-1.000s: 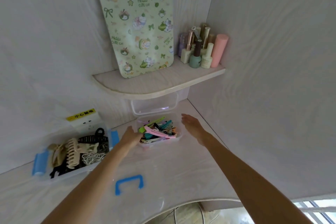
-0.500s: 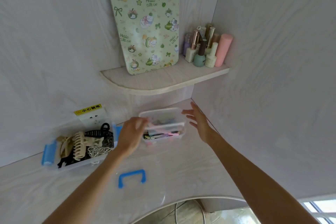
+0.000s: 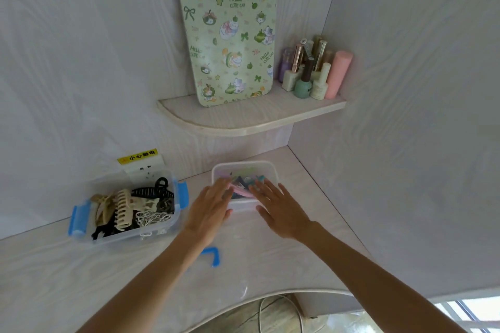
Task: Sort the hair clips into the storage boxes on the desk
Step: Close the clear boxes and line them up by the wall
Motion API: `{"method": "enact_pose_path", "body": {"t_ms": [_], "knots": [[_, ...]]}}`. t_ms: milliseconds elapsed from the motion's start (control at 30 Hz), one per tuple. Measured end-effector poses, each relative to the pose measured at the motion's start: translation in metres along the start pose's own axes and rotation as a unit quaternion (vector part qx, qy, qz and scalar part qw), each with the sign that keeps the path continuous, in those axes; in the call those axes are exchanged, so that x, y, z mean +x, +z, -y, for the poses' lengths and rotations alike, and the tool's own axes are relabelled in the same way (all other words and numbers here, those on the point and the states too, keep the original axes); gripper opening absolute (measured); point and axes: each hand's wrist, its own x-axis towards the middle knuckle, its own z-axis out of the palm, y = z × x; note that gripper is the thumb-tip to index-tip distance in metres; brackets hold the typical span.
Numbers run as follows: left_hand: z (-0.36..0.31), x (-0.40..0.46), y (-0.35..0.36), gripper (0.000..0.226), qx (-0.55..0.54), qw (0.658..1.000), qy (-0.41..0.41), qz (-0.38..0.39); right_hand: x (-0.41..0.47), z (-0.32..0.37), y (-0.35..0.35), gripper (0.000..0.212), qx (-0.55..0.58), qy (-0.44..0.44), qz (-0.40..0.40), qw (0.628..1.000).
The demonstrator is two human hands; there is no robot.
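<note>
Blurry clips (image 3: 244, 184) under lid (image 3: 244, 166), hands (image 3: 281, 211)

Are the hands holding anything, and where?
Nothing is gripped. The left hand and right hand lie flat with straight fingers on the lid of the small clear box of colourful clips.

One view only: we look from head height, forward and down onto bench (image 3: 270, 265) corner, shelf (image 3: 243, 119) ahead above, near, arms reaching in from below.

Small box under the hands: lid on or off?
On. A clear lid covers the small box; both hands press flat on it.
</note>
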Motion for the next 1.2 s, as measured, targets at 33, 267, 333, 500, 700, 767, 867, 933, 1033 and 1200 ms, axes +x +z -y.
{"method": "enact_pose_path", "body": {"t_ms": [33, 267, 333, 500, 700, 767, 867, 933, 1033, 1200], "knots": [[0.0, 0.002, -0.001, 0.054, -0.009, 1.0, 0.009, 0.009, -0.001, 0.001, 0.001, 0.053, -0.013, 0.0, -0.001, 1.0], [-0.002, 0.013, 0.002, 0.06, 0.018, 0.998, 0.046, 0.029, -0.005, 0.006, -0.015, 0.06, -0.043, -0.021, -0.052, 0.997], [-0.001, 0.014, 0.004, 0.059, 0.04, 0.997, 0.055, 0.03, -0.007, 0.01, -0.015, 0.065, -0.054, -0.014, -0.084, 0.995], [0.004, 0.014, 0.011, 0.059, 0.111, 0.988, 0.101, 0.026, -0.004, 0.007, -0.012, 0.07, -0.076, -0.023, -0.102, 0.992], [0.01, 0.018, 0.02, 0.059, 0.141, 0.966, 0.203, 0.072, -0.003, 0.0, -0.004, 0.076, -0.078, -0.033, -0.104, 0.991], [0.01, 0.018, 0.02, 0.062, 0.139, 0.969, 0.194, 0.066, -0.004, 0.0, -0.002, 0.074, -0.083, -0.037, -0.115, 0.989], [0.01, 0.015, 0.024, 0.066, 0.135, 0.977, 0.164, 0.027, -0.004, -0.001, 0.0, 0.071, -0.076, -0.044, -0.134, 0.987], [0.007, 0.012, 0.027, 0.064, 0.142, 0.98, 0.137, -0.023, -0.003, -0.001, 0.002, 0.072, -0.084, -0.049, -0.142, 0.985], [0.003, 0.008, 0.024, 0.067, 0.14, 0.982, 0.125, -0.021, -0.003, 0.0, 0.002, 0.074, -0.1, -0.053, -0.142, 0.983], [-0.002, 0.011, 0.019, 0.069, 0.144, 0.984, 0.108, 0.011, 0.0, -0.003, -0.009, 0.077, -0.104, -0.064, -0.115, 0.986]]}}
